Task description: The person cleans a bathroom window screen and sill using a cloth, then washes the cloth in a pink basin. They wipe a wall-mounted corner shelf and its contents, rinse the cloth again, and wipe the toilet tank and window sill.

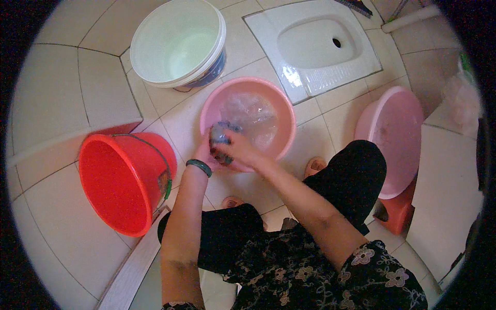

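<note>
A pink plastic basin (288, 116) of cloudy, sudsy water stands on the tiled floor in front of me. Over its near left rim, both hands grip a bunched, wet, dark patterned cloth (220, 131). My left hand (211, 155), with a dark bangle at the wrist, holds the cloth from the left and below. From the right, my right hand (240, 149) presses on it with curled fingers. Parts of the cloth are hidden by the fingers.
A large white bucket (176, 46) holding water stands beyond the basin. At the left is a red bucket (116, 182), tilted in view. A squat toilet (317, 42) is set in the floor at the upper right. Another pink basin (399, 143) leans near a red plastic stool (401, 213).
</note>
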The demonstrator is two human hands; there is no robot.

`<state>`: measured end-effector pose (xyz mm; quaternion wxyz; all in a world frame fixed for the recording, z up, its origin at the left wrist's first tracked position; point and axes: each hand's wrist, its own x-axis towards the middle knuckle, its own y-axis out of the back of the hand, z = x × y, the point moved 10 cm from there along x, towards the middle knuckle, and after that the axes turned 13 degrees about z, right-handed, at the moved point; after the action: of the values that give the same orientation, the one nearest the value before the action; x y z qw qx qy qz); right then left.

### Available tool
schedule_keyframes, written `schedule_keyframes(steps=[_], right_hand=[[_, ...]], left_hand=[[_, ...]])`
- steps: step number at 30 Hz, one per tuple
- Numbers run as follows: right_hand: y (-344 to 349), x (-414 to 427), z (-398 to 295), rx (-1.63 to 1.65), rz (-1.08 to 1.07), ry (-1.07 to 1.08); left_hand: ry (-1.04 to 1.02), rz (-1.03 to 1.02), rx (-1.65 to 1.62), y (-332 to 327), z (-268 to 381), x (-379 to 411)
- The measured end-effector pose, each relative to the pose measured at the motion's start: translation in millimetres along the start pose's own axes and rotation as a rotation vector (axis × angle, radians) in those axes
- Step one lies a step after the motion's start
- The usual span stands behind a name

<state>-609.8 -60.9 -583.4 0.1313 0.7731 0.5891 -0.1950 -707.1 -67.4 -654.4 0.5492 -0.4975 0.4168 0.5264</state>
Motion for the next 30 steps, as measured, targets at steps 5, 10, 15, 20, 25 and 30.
schedule_keyframes(steps=[5, 10, 15, 20, 25, 30], right_hand=[[-20.4, -58.0, -89.6, -0.344, 0.015, 0.431], [-5.7, -28.9, -73.4, -0.569, 0.235, 0.560], [64.8, 44.7, 15.6, -0.670, 0.348, 0.188], [103.0, 54.5, 38.7, -0.899, 0.395, 0.169], [134.7, 51.2, 63.5, -0.720, 0.715, 0.232], [52.7, 44.5, 100.0, -0.428, 0.068, -0.080]], left_hand=[[-0.063, -0.577, -0.028, -33.1, 17.0, -15.8], [-0.032, -0.437, -0.175, -27.9, 2.6, 17.4], [-0.166, -0.104, -0.099, -45.2, 8.5, -5.3], [-0.125, 0.135, -0.111, 0.7, -3.9, 7.0], [-0.065, 0.256, -0.068, 10.0, -2.7, -3.5], [-0.061, 0.302, 0.123, 5.7, 0.0, -8.8]])
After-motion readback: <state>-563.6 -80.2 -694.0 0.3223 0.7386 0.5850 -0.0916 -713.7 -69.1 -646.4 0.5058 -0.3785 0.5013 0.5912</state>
